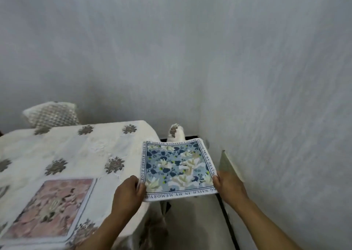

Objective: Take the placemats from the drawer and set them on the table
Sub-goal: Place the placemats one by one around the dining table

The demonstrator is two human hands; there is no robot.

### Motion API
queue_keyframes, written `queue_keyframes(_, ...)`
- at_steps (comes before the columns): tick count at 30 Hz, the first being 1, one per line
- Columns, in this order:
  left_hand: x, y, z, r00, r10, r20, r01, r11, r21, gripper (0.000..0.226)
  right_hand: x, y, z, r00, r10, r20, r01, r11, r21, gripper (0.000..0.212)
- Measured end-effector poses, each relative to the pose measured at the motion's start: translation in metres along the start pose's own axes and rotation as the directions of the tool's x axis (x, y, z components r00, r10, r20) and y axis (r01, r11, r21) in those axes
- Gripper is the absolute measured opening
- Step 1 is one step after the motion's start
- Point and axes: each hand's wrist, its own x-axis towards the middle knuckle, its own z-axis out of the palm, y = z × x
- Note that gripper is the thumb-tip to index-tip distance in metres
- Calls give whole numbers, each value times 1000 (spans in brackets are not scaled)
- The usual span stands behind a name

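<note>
A blue floral placemat [178,168] is held flat at lower centre of the frame, beyond the table's right edge, approx. level. Its near left corner is pinched by the left hand [128,193], thumb on top; its near right corner is pinched by the right hand [227,186]. Both hands are thus closed on the cloth, none released. Two-corner grip is judged to keep the fabric spread and uncreased for laying down.

A pink floral placemat [50,209] is already laid on the table [80,152], lower left of the frame, squared to the near edge; one of the set is thus judged placed. The table is covered w/ a white cloth w/ grey flower motifs.

The drawer is not clearly identified; a pale panel [228,164] at right, against the wall, may belong to it – cannot be confirmed. A cushion [51,114] is noted at upper left behind the table.

Next step, est.: blue mat carried leftward and set beside the pink one, apart.
</note>
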Motion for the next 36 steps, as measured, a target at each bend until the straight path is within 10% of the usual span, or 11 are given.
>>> queue_keyframes(20,213,-51,74,850,-454,-266,464,885,-28,32,401,-78,133,829,-488,275,477,872,108,24)
queue_keyframes(36,201,-5,206,259,-863,-434,938,332,-102,30,542,-175,262,98,-828,552,882,330,337,24)
